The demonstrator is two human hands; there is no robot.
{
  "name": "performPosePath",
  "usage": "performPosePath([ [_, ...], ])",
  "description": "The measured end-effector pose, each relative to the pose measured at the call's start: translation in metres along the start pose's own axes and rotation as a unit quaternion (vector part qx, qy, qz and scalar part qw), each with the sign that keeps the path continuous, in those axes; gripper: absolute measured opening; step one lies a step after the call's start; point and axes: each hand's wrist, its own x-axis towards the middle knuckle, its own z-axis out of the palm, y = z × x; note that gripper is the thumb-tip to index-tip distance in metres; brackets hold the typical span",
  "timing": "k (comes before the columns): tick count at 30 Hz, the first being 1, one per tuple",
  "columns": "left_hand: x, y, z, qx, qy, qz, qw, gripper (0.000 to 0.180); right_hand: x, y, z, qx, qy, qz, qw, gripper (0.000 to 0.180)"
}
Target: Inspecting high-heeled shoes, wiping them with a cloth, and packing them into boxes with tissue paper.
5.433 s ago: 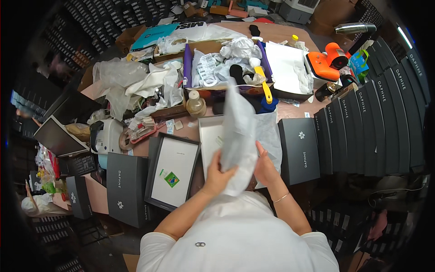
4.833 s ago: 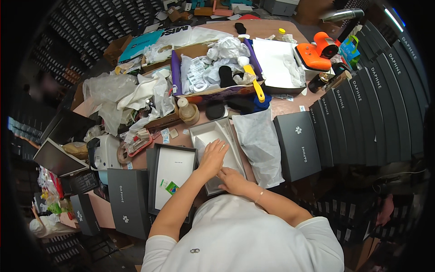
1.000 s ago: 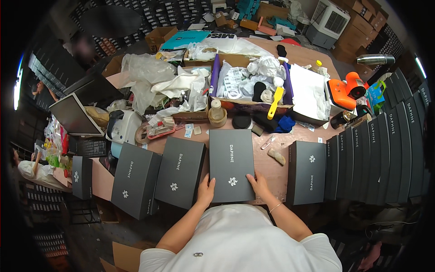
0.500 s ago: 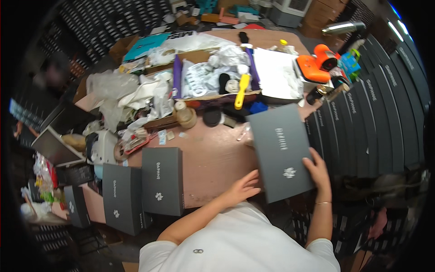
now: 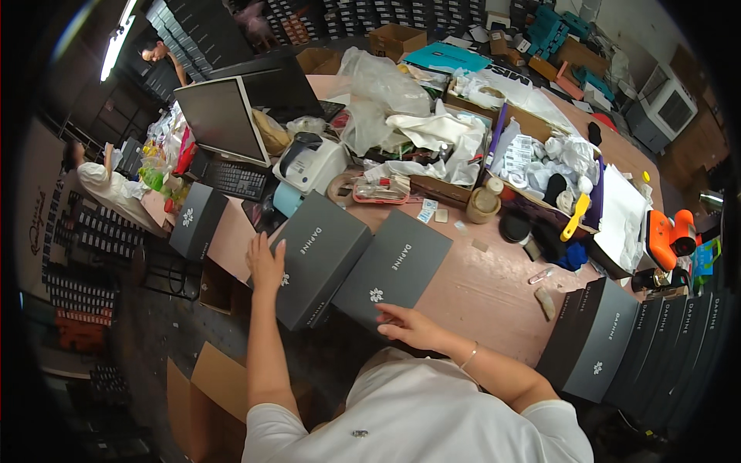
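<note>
cluttered pink table (image 5: 482,289) | beyond: air cooler (image 5: 668,112) | left fingers (image 5: 264,248): spread over box (image 5: 324,243) | right fingers (image 5: 390,311): apart

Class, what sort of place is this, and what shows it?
Probably a stockroom or packing workshop: dark-grey rectangular cardboard boxes on a pink tabletop, an open brown cardboard carton, and rows of stacked dark boxes behind.

Single head-worn fisheye view, steeply downward from close above the worktable (image 5: 478,297).
</note>
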Motion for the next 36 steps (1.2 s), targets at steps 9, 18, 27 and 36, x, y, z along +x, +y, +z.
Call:
performPosePath([
  [9,-0.012,-0.064,0.001,-0.361,-0.310,-0.171,0.863,0.038,0.119,0.029,0.077,0.036,0.132,-0.011,0.991,0.110],
  [18,-0.139,0.127,-0.016,-0.582,-0.217,-0.013,0.783,0.059,-0.080,0.015,-0.011,-0.010,0.312,-0.149,0.938,0.095],
  [27,-0.188,0.274,0.118,-0.530,-0.571,-0.292,0.555,0.055,-0.203,0.077,-0.123,0.184,0.480,0.187,0.837,0.056],
  [36,-0.124,0.267,-0.021,-0.735,-0.367,-0.154,0.549,0.042,-0.219,0.063,-0.102,0.047,0.478,0.001,0.877,0.035],
])
